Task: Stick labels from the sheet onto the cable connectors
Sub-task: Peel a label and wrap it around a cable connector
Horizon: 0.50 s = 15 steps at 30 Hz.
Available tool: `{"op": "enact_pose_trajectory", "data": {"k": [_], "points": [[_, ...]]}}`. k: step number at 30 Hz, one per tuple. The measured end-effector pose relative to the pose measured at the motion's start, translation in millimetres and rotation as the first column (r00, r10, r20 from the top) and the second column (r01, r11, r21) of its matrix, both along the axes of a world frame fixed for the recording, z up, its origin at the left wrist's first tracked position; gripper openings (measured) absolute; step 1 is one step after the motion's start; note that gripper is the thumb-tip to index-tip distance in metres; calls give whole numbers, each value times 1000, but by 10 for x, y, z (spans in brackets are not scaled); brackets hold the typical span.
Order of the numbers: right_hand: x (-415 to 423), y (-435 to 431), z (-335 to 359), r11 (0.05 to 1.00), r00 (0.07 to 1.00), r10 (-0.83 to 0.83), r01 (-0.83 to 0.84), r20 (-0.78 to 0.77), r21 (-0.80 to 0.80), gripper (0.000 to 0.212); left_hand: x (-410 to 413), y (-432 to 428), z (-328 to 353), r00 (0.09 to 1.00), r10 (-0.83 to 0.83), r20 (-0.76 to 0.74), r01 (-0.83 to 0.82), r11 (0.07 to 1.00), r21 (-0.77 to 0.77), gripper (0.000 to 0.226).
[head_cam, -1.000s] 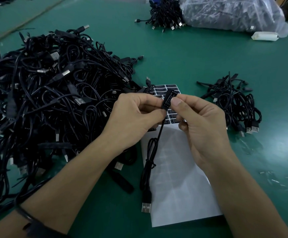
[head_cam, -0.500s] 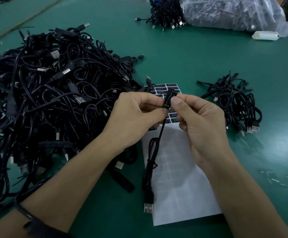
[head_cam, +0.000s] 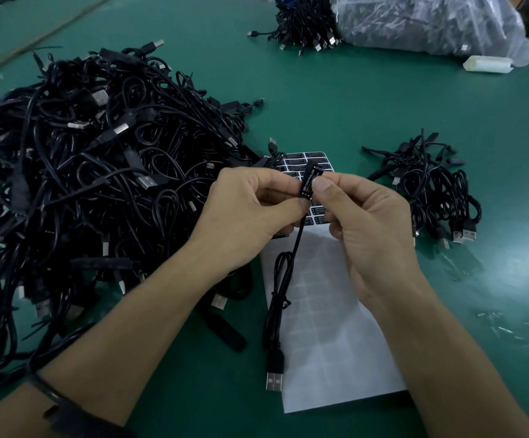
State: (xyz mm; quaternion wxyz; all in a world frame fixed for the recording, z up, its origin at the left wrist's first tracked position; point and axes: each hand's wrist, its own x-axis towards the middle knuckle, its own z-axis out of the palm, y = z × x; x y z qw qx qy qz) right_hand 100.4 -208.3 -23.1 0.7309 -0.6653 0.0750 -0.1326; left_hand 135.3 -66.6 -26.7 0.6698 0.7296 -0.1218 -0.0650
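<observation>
Left hand [head_cam: 250, 216] fingers [head_cam: 272, 180] pinch the connector's [head_cam: 315, 170] lower end; right hand [head_cam: 364, 226] fingers [head_cam: 322, 186] grip its top, thumb pressed on the label [head_cam: 308, 184]. Sheet [head_cam: 329, 343] lies on the desk [head_cam: 336, 105] below them.

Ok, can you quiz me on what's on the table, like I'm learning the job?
1. True or false: the left hand and the right hand both pinch the connector.
2. On the label sheet, the black labels still left are at: A its far end, B its near end, C its middle.
3. Fill in the word: the bigger cable pile lies on the person's ____ side.

Key: 1 true; 2 A; 3 left.
</observation>
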Motion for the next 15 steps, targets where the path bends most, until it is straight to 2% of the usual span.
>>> {"op": "enact_pose_trajectory", "data": {"k": [15], "points": [[10,15,-28,997,999,-39,41,32,-71,11,13,5,-17,1000,-12,0,12,1000,-1,10]]}}
